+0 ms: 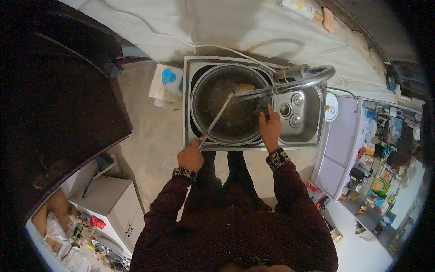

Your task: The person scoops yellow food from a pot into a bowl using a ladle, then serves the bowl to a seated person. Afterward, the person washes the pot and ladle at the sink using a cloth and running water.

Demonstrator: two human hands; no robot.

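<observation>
A large round metal pan [224, 112] with a dark inside sits in the left basin of a stainless steel double sink [299, 136]. My left hand [191, 157], at the front left of the pan, grips a long thin-handled metal utensil [219, 114]. It slants over the rim towards the pan's middle. A pale tan patch [244, 89] shows near its far end, partly behind the faucet; what it is cannot be made out. My right hand [271, 131] is over the pan's right rim, thumb and forefinger apart around something dark. Whether it holds that is unclear.
A curved chrome faucet [302, 83] reaches across the sink over the pan. Left of the sink, a blue item [168, 76] rests on a white surface. Crowded shelves [377, 170] stand to the right. A white cabinet [117, 204] is at lower left.
</observation>
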